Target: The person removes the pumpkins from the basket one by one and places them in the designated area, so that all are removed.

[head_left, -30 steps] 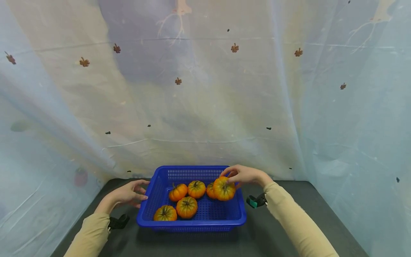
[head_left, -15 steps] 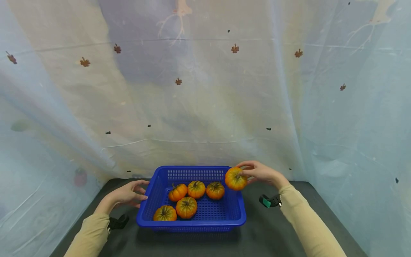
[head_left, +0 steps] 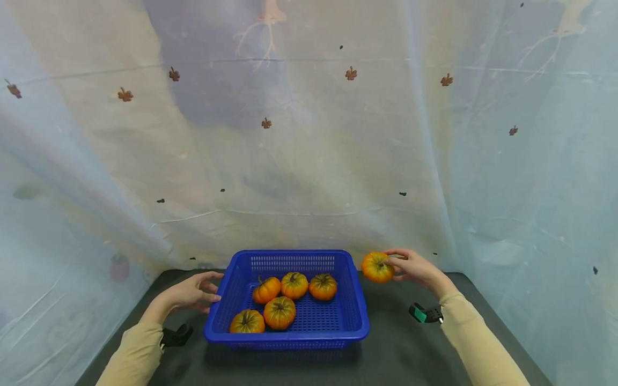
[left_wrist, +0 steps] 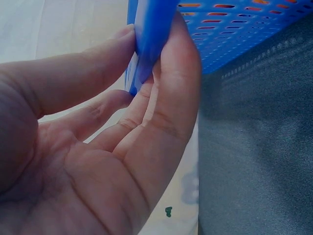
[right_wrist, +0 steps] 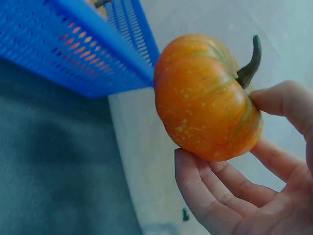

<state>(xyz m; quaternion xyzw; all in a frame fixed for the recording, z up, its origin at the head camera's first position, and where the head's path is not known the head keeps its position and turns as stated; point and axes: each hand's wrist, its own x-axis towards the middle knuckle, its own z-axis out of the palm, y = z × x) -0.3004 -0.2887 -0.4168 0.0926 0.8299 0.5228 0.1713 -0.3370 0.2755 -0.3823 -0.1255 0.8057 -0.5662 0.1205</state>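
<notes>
A blue plastic basket (head_left: 287, 336) with slotted sides holds several small orange pumpkins (head_left: 280, 313). At its left side, my left hand (head_left: 189, 292) pinches the rim; in the left wrist view the thumb lies on one face of the rim (left_wrist: 154, 32) and fingers on the other. My right hand (head_left: 414, 267) grips another small pumpkin (head_left: 377, 267) in the air, just right of the basket. Close up in the right wrist view, this pumpkin (right_wrist: 205, 100) shows a dark green stem, with the thumb beside the stem and the fingertips against the opposite side.
The basket stands on a dark grey tabletop (head_left: 396, 343). Behind and on both sides hangs a pale printed plastic sheet (head_left: 309, 161). A dark band is on each wrist, the right one (head_left: 425, 313) with a green patch.
My right hand has carried the pumpkin from above the basket's right part out past its right rim, uncovering another pumpkin inside. The left hand and the basket have stayed in place.
</notes>
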